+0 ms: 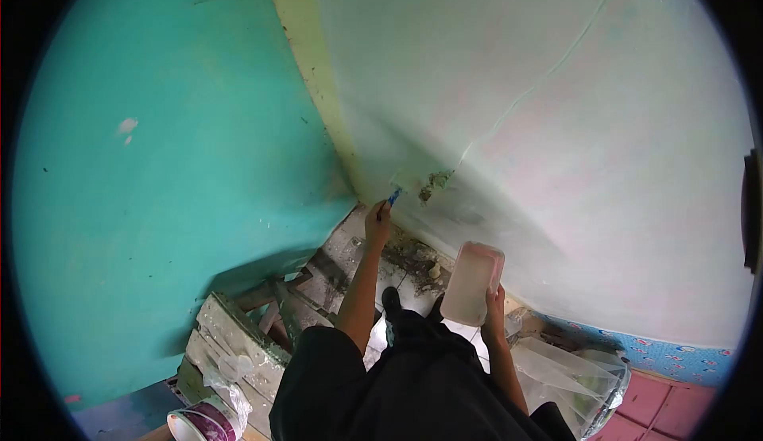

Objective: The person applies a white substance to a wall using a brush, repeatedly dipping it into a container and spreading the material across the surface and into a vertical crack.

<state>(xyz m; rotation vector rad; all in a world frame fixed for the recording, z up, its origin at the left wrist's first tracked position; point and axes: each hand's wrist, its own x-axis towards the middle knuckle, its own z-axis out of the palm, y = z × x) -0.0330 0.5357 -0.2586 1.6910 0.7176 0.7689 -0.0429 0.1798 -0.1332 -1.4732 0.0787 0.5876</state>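
Note:
My left hand (379,220) is closed around a small blue tool (395,195), its tip at the pale wall (509,107) low near the corner. The tool's exact kind is too small to make out. Just right of it, the wall has a broken, crumbling patch (435,184), from which a long thin crack climbs to the upper right. My right hand (493,307) grips the side of a rectangular plastic container (471,284) with a cloudy, whitish look. Whether anything is inside cannot be made out.
A turquoise wall (175,147) rises on the left. Below it stands a rough wooden bench (238,353) with a paint bucket (208,423). Debris (421,262) litters the tiled floor by the corner. Plastic-covered items (568,377) sit at lower right near pink drawers (660,405).

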